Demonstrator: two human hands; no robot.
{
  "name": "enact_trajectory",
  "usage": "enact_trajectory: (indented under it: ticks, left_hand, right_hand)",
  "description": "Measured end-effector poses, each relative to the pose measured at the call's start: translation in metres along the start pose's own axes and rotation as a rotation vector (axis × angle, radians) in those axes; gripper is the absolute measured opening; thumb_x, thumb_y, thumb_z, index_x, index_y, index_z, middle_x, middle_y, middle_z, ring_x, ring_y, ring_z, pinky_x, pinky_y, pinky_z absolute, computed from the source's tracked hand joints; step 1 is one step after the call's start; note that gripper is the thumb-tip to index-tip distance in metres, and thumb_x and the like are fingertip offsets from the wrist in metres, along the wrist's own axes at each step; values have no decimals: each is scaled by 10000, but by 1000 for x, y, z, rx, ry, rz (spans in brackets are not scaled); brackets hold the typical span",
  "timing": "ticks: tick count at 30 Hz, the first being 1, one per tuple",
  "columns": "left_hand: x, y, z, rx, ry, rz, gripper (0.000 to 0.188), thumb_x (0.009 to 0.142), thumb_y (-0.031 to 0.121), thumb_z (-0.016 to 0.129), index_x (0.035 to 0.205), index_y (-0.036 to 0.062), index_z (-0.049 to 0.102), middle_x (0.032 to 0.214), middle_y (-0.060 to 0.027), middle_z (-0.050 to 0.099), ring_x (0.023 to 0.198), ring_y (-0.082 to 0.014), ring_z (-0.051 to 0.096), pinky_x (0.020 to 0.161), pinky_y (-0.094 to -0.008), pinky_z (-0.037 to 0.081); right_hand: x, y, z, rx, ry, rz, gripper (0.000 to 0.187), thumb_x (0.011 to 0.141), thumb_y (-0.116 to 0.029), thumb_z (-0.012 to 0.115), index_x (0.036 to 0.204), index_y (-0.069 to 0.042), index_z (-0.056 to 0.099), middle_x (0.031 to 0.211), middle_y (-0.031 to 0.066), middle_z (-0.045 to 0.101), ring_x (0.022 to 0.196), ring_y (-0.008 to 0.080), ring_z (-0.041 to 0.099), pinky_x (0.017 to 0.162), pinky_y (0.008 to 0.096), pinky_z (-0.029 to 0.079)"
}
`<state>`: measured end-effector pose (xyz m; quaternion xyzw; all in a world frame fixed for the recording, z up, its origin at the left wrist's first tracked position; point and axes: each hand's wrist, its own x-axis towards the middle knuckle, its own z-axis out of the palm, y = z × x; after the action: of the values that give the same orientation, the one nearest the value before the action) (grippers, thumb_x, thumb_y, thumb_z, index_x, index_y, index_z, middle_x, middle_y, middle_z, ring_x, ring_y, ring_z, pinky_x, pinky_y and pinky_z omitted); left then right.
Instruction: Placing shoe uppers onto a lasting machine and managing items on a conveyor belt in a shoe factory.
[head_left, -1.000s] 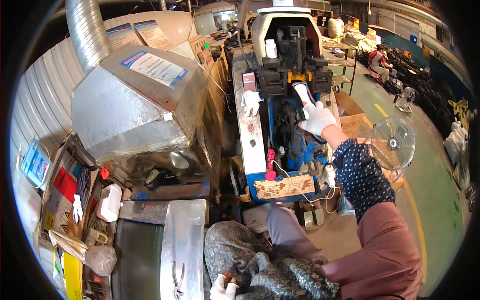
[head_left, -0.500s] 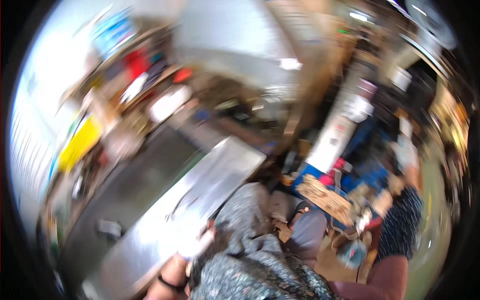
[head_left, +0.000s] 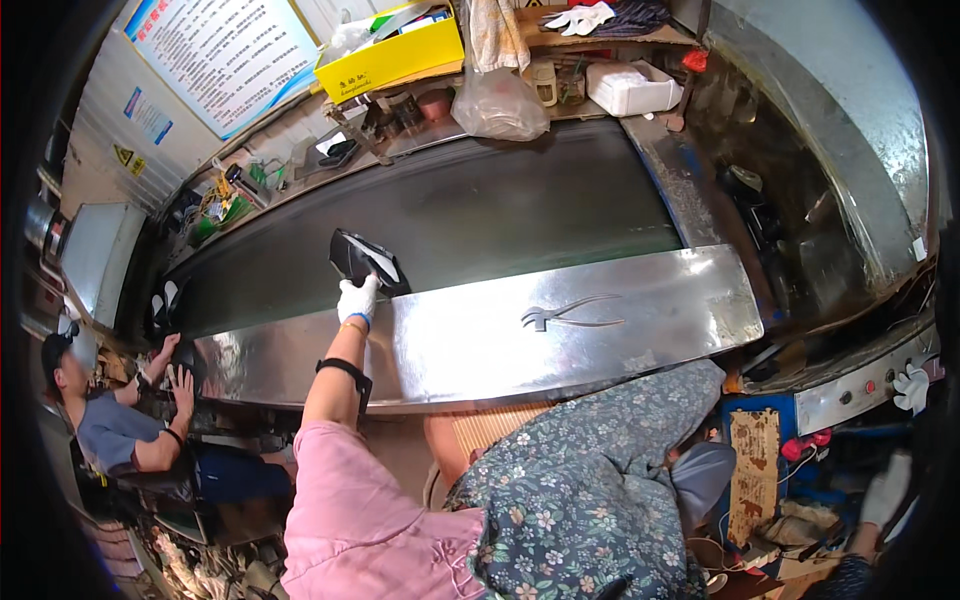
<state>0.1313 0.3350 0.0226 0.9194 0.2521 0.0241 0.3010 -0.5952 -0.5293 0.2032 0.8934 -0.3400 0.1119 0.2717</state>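
Note:
My left hand [head_left: 358,300], in a white glove, is stretched over the dark belt. Its fingers are closed on the near edge of a black shoe upper [head_left: 365,262] with a pale strip along its opening. Below the belt runs a shiny metal ledge [head_left: 450,350], and on it lies a pair of lasting pliers [head_left: 570,312], to the right of my left hand. My right hand [head_left: 885,490], gloved in white, is low at the right rim beside cluttered machinery. Its fingers are too dim and cut off to read.
A dark conveyor belt [head_left: 500,215] spans the bench. At the left sits a co-worker [head_left: 140,430] with both hands near the belt's end. Behind the belt stand a yellow box [head_left: 390,55], a clear plastic bag [head_left: 500,105] and a white box [head_left: 632,88]. A control panel [head_left: 850,390] is at right.
My view has swung left and sharpened. My left hand has gone from near my lap out over the belt and now holds the black shoe upper. My right hand appears lower at the right rim.

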Motion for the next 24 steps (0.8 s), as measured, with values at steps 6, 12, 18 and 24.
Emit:
enact_trajectory:
  ticks: [6,12,18,24]
  left_hand:
    - [38,52,55,-242,-44,-239,1018,647,296,760,1452,3,211,1323,-239,510,1210,-374,542,1040,-400,418]
    - [-29,112,52,-964,-784,-89,224,860,104,604,1073,86,538,998,-75,567,876,-254,623,771,-469,580]
    - [-255,170,61,-695,-1404,176,603,843,43,623,1421,4,457,1211,-103,636,1071,-185,626,936,-314,515]
    - [-388,177,42,-149,-1279,1601,871,809,305,762,1492,-23,332,1262,-253,608,1221,-304,597,1031,-370,445]
  right_hand:
    - [-100,-331,10,717,-359,7,285,829,-75,651,1107,-17,645,1034,185,644,981,351,617,898,429,487]
    - [-45,-438,-45,965,-172,-26,241,858,-37,594,1088,-20,662,1052,196,665,1016,407,620,906,455,495]
    - [69,-471,-112,1697,-327,229,530,980,-250,605,1387,59,464,1253,171,657,1148,193,619,966,328,481]
    - [44,-426,-141,1286,27,454,252,934,-217,631,1090,-23,669,974,208,705,890,306,705,781,352,541]
